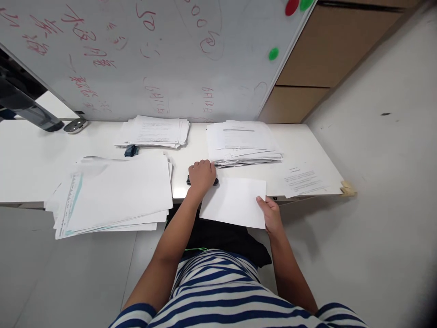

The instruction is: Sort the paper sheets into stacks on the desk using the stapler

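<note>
At front edge of desk (27,159), curls left hand (202,175) over black tool (216,181) with fingers together; clamps white sheet (234,200) between thumb and fingers of right hand (271,211).

- A whiteboard (177,77) stands along the far edge of the surface (27,164), covered with red handwriting.
- A red magnet (292,7) and an upper green magnet (306,4) sit close together near its right edge; a lower green magnet (273,53) sits apart.
- Brown cardboard boxes (336,45) show right of the board.
- A computer mouse (75,125) lies at far left, beside a dark cylinder (29,104), possibly a bottle.
- Tan tape (348,188) wraps the right front corner.
- A pale wall (385,182) bears a dark mark (385,114).
</note>
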A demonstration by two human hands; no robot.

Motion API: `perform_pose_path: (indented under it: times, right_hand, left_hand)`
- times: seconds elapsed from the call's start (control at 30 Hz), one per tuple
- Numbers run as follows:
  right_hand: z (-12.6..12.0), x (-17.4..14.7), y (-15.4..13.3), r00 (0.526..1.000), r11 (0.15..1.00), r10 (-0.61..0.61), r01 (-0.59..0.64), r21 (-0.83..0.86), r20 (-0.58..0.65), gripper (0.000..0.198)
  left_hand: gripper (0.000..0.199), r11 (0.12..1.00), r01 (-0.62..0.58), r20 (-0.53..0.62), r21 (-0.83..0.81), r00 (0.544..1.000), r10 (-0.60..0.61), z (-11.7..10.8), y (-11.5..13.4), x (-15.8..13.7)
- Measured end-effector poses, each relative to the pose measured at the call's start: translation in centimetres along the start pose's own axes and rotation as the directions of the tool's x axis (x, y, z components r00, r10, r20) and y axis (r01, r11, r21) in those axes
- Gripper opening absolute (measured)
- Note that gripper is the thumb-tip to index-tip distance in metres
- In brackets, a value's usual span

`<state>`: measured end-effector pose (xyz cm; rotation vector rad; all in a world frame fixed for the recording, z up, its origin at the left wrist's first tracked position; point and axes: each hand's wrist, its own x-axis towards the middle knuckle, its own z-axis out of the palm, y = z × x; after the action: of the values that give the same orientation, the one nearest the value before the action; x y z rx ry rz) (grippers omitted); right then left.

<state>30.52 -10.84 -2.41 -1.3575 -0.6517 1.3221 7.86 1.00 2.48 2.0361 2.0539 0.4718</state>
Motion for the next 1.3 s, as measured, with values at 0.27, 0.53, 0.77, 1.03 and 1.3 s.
perform_pose_path:
  times: [0.27,0.53,0.77,1.03,1.3]
  right_hand:
    - [0.4,0.4,0.6,0.999,0.999,-0.038,0.038,-0.023,0.029,0.041]
    - [1.5,0.7,1.3,0.999,1.000,-0.028,0.028,0.002,0.034,0.040]
    - [1.1,0.6,2.0,0.997,1.000,-0.022,0.022,0.000,0.070,0.045]
    - [0.5,-0.2,2.2,0.999,0.999,0.038,-0.038,0.010,0.025,0.052]
    - [-1.0,-0.1,1.7,0.987,0.980,0.162,-0.159,-0.122,0.020,0.047]
  left_hand:
    - [0.044,0.999,-0.032,0.052,0.013,0.998,0.031,0.1,0.0,0.1]
    - [0.040,0.995,-0.080,0.148,0.061,0.986,0.070,1.0,0.1,0.2]
    - [0.044,0.998,-0.058,0.154,0.034,0.987,0.053,0.1,0.1,0.2]
    - [0.041,0.993,-0.033,0.192,-0.113,0.980,0.054,-1.1,-0.6,0.3]
    - [0.044,0.895,-0.015,0.118,-0.446,0.990,0.075,-1.8,-1.5,-0.1]
